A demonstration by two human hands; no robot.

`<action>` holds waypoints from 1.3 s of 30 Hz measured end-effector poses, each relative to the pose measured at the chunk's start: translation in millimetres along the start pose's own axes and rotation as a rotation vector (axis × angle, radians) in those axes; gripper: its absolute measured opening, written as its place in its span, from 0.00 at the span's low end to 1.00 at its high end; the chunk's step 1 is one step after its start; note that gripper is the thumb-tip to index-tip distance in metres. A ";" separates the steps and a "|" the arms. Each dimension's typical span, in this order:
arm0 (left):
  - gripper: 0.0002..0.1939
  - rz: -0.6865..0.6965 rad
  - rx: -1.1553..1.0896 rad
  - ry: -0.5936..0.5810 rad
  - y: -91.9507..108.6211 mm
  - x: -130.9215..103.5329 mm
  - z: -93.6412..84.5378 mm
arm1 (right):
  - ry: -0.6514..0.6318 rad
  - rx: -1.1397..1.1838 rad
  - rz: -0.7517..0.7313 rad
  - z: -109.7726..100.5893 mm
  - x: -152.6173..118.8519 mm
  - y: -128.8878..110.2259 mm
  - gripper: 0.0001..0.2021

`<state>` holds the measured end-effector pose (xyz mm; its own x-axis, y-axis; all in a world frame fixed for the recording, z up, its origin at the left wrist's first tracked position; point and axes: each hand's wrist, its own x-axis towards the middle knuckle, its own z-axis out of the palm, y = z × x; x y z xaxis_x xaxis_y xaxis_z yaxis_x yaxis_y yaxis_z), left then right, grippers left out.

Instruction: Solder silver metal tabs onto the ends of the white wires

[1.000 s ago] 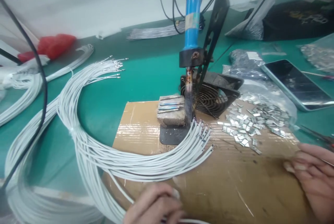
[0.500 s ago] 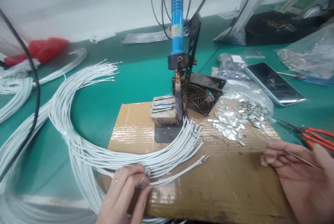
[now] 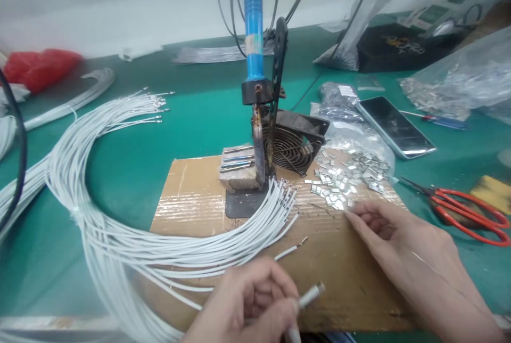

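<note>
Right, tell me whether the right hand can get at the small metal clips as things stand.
Probably yes. The right hand lies on the cardboard sheet with its fingertips just short of the metal clips, and nothing lies between them. The red scissors sit off to the side.

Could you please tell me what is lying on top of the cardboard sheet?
On the cardboard lie white wire ends, loose metal clips, the soldering iron stand's base and the right hand. What lies beneath the hand and wires is covered.
</note>
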<state>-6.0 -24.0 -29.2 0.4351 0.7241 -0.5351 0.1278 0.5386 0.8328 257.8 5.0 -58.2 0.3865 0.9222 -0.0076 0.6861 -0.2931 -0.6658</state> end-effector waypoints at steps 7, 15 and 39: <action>0.18 -0.027 -0.382 0.098 10.5 4.8 -10.2 | 0.071 0.066 0.024 11.0 -11.7 7.5 0.18; 0.20 -0.045 -0.410 0.110 14.2 4.9 -7.1 | -0.210 0.398 -0.065 24.7 -47.0 -22.5 0.13; 0.27 -0.039 -0.194 0.152 28.6 -1.3 4.5 | -0.773 0.925 0.312 27.7 -57.1 -49.4 0.22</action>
<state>1.1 -11.5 -4.0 0.2926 0.7494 -0.5939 -0.0383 0.6298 0.7758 184.8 -26.2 -45.5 -0.2237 0.8437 -0.4879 -0.1825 -0.5280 -0.8294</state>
